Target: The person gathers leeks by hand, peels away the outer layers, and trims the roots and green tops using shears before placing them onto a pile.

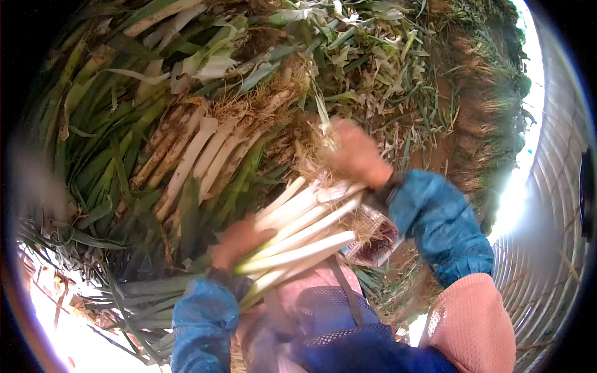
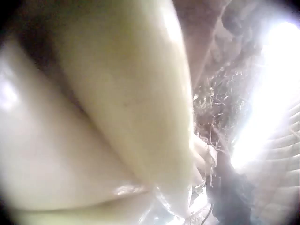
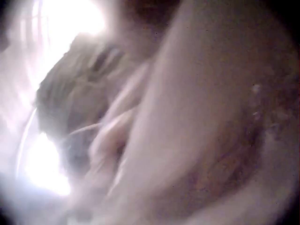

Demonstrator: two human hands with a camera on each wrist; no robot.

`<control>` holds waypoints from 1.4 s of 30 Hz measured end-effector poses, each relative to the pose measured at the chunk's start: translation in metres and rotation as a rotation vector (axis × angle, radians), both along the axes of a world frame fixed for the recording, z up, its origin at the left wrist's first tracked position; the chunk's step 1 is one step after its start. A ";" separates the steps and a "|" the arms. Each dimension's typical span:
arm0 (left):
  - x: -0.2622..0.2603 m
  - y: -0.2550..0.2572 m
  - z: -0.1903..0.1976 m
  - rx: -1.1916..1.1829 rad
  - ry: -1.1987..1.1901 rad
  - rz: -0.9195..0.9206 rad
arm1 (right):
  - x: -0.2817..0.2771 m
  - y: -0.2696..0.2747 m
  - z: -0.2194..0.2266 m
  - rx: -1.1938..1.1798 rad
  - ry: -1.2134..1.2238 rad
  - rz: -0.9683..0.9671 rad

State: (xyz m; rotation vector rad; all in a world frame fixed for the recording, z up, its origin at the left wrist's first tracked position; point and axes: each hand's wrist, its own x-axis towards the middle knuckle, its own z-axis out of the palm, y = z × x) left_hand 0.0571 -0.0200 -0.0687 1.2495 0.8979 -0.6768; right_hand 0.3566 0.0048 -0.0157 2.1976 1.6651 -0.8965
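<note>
A bundle of leeks (image 1: 305, 227) with thick white stalks lies across the person's lap, root ends up and to the right, green leaves trailing to the lower left. Around its lower stalks the left hand (image 1: 239, 242) grips, thumb laid over the top. Above the root ends is the right hand (image 1: 357, 152), blurred, its fingertips pinching a pale stringy strip (image 1: 321, 110) among the roots. Large pale stalks (image 2: 126, 93) fill most of the left wrist view. A blurred pale stalk (image 3: 187, 108) covers much of the right wrist view.
Soil-stained leeks (image 1: 205, 146) lie heaped at the left, roots toward the middle. Loose stripped leaves (image 1: 367, 56) cover the ground at the back. More rooted plants (image 1: 479, 112) line the right side, beside a ribbed translucent wall (image 1: 553, 205). A printed wrapper (image 1: 373, 239) sits under the right forearm.
</note>
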 end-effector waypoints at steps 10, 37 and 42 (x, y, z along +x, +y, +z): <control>0.006 -0.009 0.012 0.032 0.038 0.028 | 0.032 -0.026 -0.097 -0.556 0.407 -0.163; 0.017 -0.007 -0.004 0.033 0.132 -0.002 | 0.122 -0.020 -0.068 -0.306 -0.235 0.441; 0.016 -0.016 -0.008 0.046 0.149 -0.019 | 0.118 0.023 -0.017 -0.361 -0.169 0.183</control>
